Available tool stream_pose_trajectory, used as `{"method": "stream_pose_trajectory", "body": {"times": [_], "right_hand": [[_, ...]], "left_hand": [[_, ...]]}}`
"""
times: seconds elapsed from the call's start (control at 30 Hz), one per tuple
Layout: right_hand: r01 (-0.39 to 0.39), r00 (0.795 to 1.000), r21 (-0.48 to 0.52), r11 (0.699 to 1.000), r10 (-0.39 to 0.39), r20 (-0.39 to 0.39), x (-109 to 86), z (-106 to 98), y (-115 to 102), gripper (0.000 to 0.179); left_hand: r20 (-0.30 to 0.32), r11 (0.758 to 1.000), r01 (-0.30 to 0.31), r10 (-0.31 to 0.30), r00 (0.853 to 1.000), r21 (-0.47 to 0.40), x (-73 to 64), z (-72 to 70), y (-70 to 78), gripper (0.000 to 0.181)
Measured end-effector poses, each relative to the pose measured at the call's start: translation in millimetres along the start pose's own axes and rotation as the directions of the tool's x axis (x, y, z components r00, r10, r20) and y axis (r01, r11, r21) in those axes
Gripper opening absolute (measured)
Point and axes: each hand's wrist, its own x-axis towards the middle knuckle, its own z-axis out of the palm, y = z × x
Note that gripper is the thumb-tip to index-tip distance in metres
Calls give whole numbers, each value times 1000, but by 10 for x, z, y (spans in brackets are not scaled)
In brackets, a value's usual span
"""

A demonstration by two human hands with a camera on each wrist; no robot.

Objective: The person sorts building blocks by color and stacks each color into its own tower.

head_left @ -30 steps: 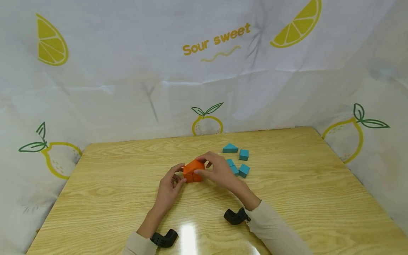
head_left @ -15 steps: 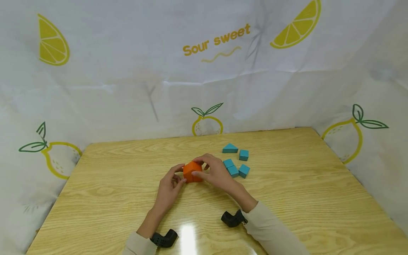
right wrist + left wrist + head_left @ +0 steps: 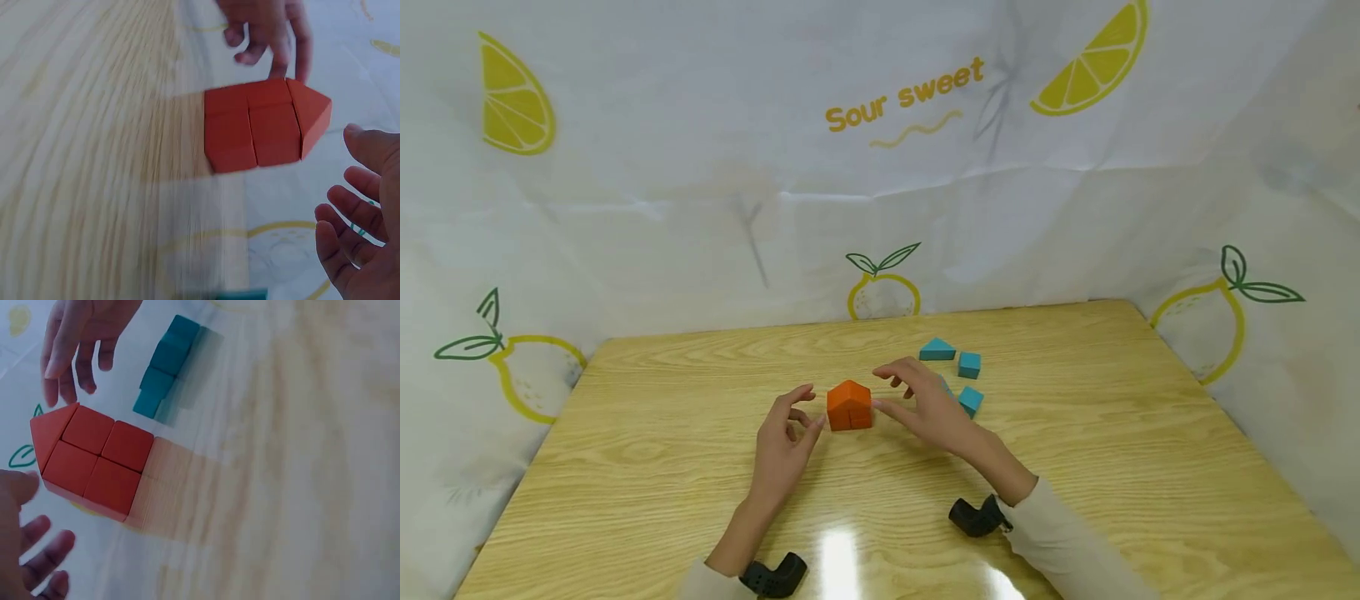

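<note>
An orange triangular block [image 3: 849, 393] sits like a roof on small orange cubes [image 3: 861, 418], stacked two by two on the table. In the left wrist view the triangular block [image 3: 52, 434] lies flush along the top of the cubes [image 3: 103, 459]. My left hand [image 3: 781, 446] is just left of the stack, its fingers loosely bent, holding nothing. On the other side, my right hand [image 3: 936, 412] has its thumb tip close to the stack and its fingers spread. The right wrist view shows a gap between the right hand [image 3: 369, 206] and the triangular block [image 3: 309, 115].
To the right of the stack lie a blue triangular block [image 3: 937, 350] and blue cubes [image 3: 969, 365], some partly hidden behind my right hand. A white cloth with lemon prints [image 3: 715, 250] hangs behind the wooden table [image 3: 647, 433].
My right hand lowered the tilted triangular block flat onto the cubes, then let go and drew away to the right. My left hand moved slightly left, away from the stack.
</note>
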Motion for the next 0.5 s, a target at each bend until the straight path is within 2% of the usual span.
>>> {"method": "stream_pose_trajectory", "body": {"times": [0.1, 0.2, 0.37, 0.5], "right_hand": [[47, 999, -77, 996, -48, -13, -107, -140, 31, 33], [104, 993, -181, 978, -111, -27, -211, -249, 78, 31], [174, 980, -358, 918, -197, -30, -323, -351, 179, 30], [183, 976, -397, 900, -214, -35, -397, -405, 245, 30]], "left_hand": [[-46, 994, -103, 105, 993, 39, 18, -20, 94, 42], [-49, 974, -211, 216, 975, 83, 63, 7, 229, 42], [47, 922, -340, 337, 940, 184, 115, 167, 518, 41], [123, 886, -389, 369, 921, 251, 107, 333, 734, 38]]}}
